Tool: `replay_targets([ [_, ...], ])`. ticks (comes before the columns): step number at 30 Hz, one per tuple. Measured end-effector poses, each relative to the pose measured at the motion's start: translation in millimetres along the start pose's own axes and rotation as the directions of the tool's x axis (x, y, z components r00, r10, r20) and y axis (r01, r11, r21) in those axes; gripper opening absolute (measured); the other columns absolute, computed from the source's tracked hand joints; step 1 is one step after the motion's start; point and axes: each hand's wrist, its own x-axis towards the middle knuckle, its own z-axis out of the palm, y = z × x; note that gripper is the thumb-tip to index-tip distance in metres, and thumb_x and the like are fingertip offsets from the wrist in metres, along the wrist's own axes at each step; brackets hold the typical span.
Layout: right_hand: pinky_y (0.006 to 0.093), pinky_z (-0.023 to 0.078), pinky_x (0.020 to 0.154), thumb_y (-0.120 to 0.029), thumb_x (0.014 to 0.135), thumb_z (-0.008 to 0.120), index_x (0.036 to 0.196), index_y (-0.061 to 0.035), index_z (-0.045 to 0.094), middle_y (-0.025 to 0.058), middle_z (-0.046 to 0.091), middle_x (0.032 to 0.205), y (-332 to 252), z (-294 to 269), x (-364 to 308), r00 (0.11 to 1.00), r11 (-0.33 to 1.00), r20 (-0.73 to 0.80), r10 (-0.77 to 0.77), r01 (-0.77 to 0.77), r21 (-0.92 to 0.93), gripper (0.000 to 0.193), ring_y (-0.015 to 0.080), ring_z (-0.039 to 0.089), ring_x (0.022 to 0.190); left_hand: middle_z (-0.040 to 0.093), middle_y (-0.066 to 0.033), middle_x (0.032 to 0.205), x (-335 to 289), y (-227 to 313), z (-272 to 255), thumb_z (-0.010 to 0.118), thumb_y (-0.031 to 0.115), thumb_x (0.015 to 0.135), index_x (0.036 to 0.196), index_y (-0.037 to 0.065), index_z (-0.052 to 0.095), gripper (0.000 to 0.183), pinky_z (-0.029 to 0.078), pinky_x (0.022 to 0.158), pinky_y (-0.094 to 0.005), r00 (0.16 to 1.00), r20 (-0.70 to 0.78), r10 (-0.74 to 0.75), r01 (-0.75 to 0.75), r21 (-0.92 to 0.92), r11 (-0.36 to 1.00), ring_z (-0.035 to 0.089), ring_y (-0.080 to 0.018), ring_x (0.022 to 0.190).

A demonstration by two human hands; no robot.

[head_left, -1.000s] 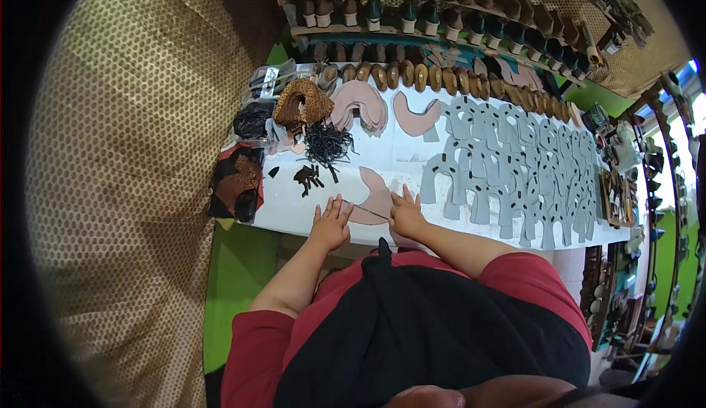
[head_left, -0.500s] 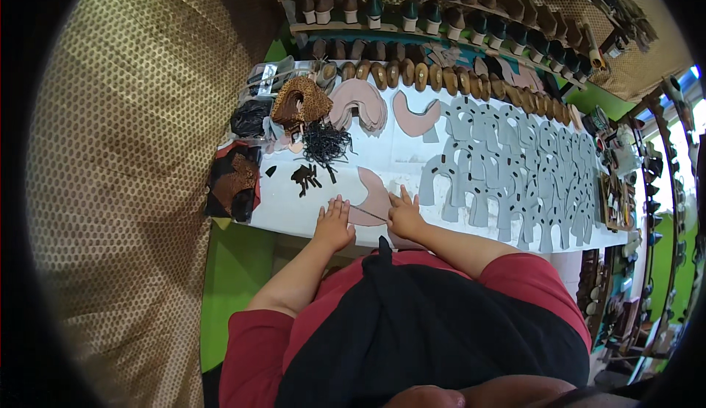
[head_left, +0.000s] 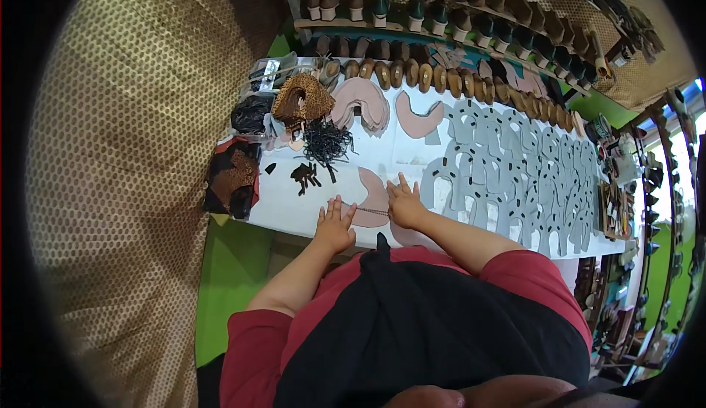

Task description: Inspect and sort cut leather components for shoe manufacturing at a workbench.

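Observation:
My left hand [head_left: 336, 225] lies flat near the table's front edge, fingers stretched and a little apart. To its right, my right hand [head_left: 405, 203] also lies flat with its fingers spread. Between them runs a thin dark cord [head_left: 373, 210] that looks twisted; its ends disappear at my two hands. The cord crosses a curved pink shoe-upper piece [head_left: 377, 187], whose lower part lies between the hands. Just beyond my left hand are several short dark strips [head_left: 306, 177] and a tangle of black strips [head_left: 327, 142].
Many grey cut pieces [head_left: 482, 161] cover the table's right side. Stacked pink pieces [head_left: 360, 103], another pink piece [head_left: 419, 121] and a leopard-print bundle [head_left: 301, 99] lie farther back. Wooden lasts [head_left: 441, 79] line the rear edge, below shelves of shoes [head_left: 417, 14]. A patterned curtain [head_left: 140, 150] hangs at left.
The dark cord slanted down to the right before; now it lies nearly level and looks twisted. My right hand has slid slightly away from me, and the fingers of both hands have shifted.

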Motion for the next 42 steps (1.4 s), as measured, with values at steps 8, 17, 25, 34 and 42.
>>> replay_targets([
  [8, 0.0783, 0.012, 0.11, -0.023, 0.085, 0.065, 0.134, 0.0043, 0.057, 0.0168, 0.031, 0.16, 5.8, -26.8, 22.3, 0.996, 0.994, 0.058, -0.061, 0.066, -0.086, 0.057, 0.0456, 0.006, 0.153, 0.008, -0.023, 0.166, -0.6, 4.3, -4.3, 0.051, 0.035, 0.086, 0.16, 0.028, 0.024, 0.079, 0.01, 0.121, -0.0591, 0.999, 0.033, -0.03, 0.03, 0.003, 1.0, 0.009, -0.039, 0.154],
  [17, 0.0773, 0.01, 0.111, -0.024, 0.085, 0.065, 0.137, 0.0058, 0.054, 0.0167, 0.031, 0.16, 12.8, -32.2, 61.3, 0.991, 0.979, 0.08, -0.109, 0.121, -0.166, 0.061, 0.0438, 0.004, 0.153, 0.009, -0.0213, 0.167, -0.1, 4.0, 5.2, 0.051, 0.032, 0.085, 0.159, 0.029, 0.028, 0.078, 0.008, 0.119, -0.0642, 0.999, -0.012, -0.053, 0.053, 0.002, 0.999, 0.009, -0.0375, 0.155],
  [25, 0.0788, 0.014, 0.109, -0.024, 0.085, 0.066, 0.127, 0.0022, 0.065, 0.0149, 0.032, 0.159, 18.4, -26.2, 83.1, 0.986, 0.954, 0.047, -0.159, 0.166, -0.251, 0.05, 0.0446, 0.005, 0.153, 0.009, -0.0192, 0.167, 0.6, 5.0, 7.0, 0.052, 0.031, 0.084, 0.158, 0.03, 0.03, 0.077, 0.009, 0.118, -0.0661, 0.997, -0.052, -0.057, 0.056, -0.029, 0.998, 0.01, -0.0364, 0.155],
  [34, 0.0783, 0.013, 0.11, -0.026, 0.085, 0.067, 0.131, 0.0029, 0.062, 0.0153, 0.032, 0.159, 5.4, -45.7, 81.1, 0.957, 0.977, 0.289, -0.032, 0.091, -0.193, 0.055, 0.0451, 0.005, 0.153, 0.01, -0.0184, 0.167, -2.2, 3.4, 11.5, 0.052, 0.029, 0.085, 0.157, 0.032, 0.031, 0.075, 0.009, 0.118, -0.067, 0.994, -0.087, -0.063, 0.057, -0.061, 0.996, 0.01, -0.0358, 0.155],
  [42, 0.0779, 0.014, 0.11, -0.024, 0.083, 0.069, 0.128, -0.0039, 0.065, 0.0165, 0.038, 0.154, 4.7, -43.6, 76.9, 0.98, 0.978, 0.195, -0.035, 0.074, -0.197, 0.05, 0.0454, 0.009, 0.152, 0.009, -0.0181, 0.167, -1.9, 2.5, 13.7, 0.054, 0.037, 0.088, 0.157, 0.032, 0.031, 0.073, 0.008, 0.118, -0.0665, 0.993, -0.106, -0.054, 0.046, -0.075, 0.996, 0.01, -0.0358, 0.155],
])
